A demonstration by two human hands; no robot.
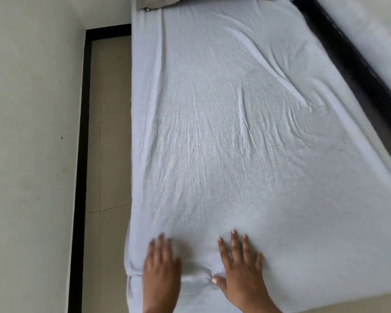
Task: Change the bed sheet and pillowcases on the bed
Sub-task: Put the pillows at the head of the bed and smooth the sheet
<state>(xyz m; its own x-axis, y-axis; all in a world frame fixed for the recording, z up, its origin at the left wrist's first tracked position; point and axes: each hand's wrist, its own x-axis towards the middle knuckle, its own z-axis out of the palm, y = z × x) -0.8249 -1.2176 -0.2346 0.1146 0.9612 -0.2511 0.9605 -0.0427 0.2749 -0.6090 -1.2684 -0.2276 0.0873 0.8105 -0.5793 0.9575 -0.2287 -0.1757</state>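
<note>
Both your hands lie flat on the wrinkled white cotton bed sheet (235,132), fingers straight, gripping nothing. The left hand (161,265), blurred, is near the sheet's left edge. The right hand (239,267) is beside it, toward the middle. A small bunched fold sits between them at the bed's near end. The sheet covers the mattress up to a beige pillow (160,1) at the far end. On the left, a narrow strip of beige tiled floor (108,132) runs between the bed and the pale wall (32,132). On the right, the black bed frame (357,57) borders the sheet's edge.
</note>
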